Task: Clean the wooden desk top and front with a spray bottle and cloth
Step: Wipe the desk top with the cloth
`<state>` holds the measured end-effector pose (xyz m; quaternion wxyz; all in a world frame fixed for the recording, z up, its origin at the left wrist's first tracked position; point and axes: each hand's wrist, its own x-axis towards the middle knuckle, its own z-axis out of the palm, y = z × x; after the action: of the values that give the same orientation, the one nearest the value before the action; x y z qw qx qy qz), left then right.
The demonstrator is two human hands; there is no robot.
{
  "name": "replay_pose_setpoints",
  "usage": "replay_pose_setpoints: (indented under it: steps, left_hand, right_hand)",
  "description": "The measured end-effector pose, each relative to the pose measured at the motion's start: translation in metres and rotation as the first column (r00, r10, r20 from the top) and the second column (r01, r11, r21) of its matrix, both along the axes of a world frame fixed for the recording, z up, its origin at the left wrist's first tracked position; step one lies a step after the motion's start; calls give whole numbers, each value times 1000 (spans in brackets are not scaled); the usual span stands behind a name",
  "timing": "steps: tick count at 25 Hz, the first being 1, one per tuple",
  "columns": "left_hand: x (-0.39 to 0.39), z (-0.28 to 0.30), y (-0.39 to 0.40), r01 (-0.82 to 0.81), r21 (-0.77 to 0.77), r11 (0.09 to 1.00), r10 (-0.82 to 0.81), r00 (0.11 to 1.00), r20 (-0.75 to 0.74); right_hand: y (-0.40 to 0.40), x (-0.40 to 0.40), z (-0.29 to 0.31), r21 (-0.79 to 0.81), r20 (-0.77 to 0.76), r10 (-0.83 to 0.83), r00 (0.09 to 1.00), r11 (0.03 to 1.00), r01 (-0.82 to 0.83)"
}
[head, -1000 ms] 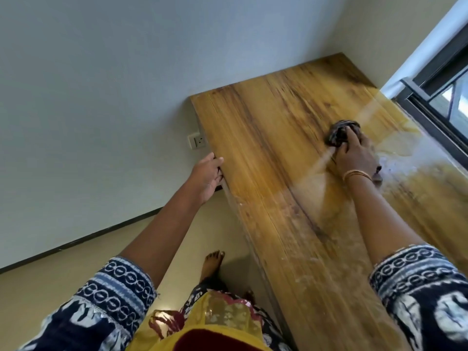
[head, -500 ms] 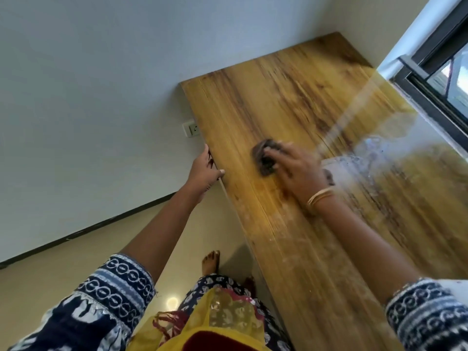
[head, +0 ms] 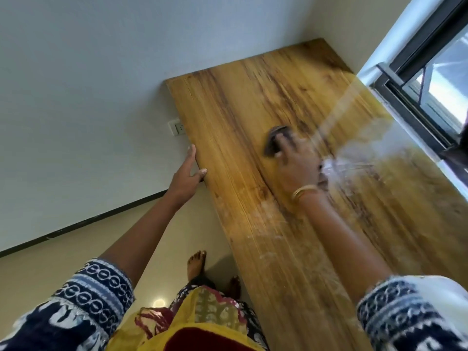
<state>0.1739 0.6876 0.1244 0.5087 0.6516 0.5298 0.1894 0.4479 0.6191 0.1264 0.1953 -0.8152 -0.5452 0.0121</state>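
Note:
The wooden desk top (head: 243, 102) runs from the bottom right up to the far wall. A dark bunched cloth (head: 271, 141) lies on it near the middle. My right hand (head: 296, 164) holds the cloth down against the wood, fingers curled over it; the hand is blurred by motion. My left hand (head: 186, 173) rests on the desk's left edge, fingers straight along the side and thumb on top. Pale wet streaks (head: 268, 239) show on the near part of the top. No spray bottle is in view.
A wall socket (head: 177, 127) sits on the wall just left of the desk's edge. A dark-framed window (head: 428, 79) borders the desk on the right and throws glare on the wood. My bare feet (head: 196, 264) stand on the floor beside the desk.
My right hand swept the cloth from the right side of the desk to near the left edge, then back toward the middle. My left hand stayed on the left edge.

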Motion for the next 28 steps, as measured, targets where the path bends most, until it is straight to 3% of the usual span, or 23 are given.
replay_pose_setpoints:
  steps: [2, 4, 6, 8, 10, 13, 15, 17, 20, 23, 25, 28]
  left_hand:
    - [5, 5, -6, -30, -5, 1000, 30, 1000, 2]
    - [6, 5, -9, -56, -41, 998, 58, 998, 30]
    - [4, 1, -14, -72, -74, 995, 77, 994, 73]
    - [1, -6, -18, -73, -86, 994, 82, 991, 105]
    - [2, -9, -23, -82, -75, 994, 92, 986, 142]
    - [5, -9, -28, -82, -51, 995, 90, 980, 180]
    - [6, -9, -28, -86, -47, 995, 93, 979, 181]
    - [6, -9, -28, -87, -49, 995, 95, 977, 191]
    - [8, -12, -26, -76, -43, 996, 82, 978, 192]
    - [11, -12, -28, -89, -32, 995, 94, 975, 200]
    - [12, -12, -29, -100, -32, 994, 105, 971, 213]
    - [15, -12, -31, -127, -52, 991, 136, 963, 235]
  right_hand:
    - [-44, -64, -5, -42, 44, 343, 938, 939, -342]
    - [-73, -81, -6, -120, -4, 609, 793, 787, -606]
    - [-67, -47, -4, -86, 33, 691, 722, 722, -687]
    - [-50, 16, -7, 26, 56, 514, 856, 856, -516]
    - [-43, 91, -4, 60, 29, 153, 988, 986, -154]
    - [-46, 166, -1, -31, -34, -309, 950, 951, 308]
    - [-37, 159, 4, -102, -41, -460, 887, 885, 454]
    - [-35, 119, 5, -93, -29, -387, 922, 919, 383]
    - [-66, 14, -4, 7, 16, 15, 1000, 1000, -15]
    - [-102, -47, -11, -63, 16, 460, 888, 887, -458]
    - [-87, -13, -12, -35, 43, 480, 876, 877, -478]
    - [-49, 76, -4, 27, 51, 188, 981, 982, -190]
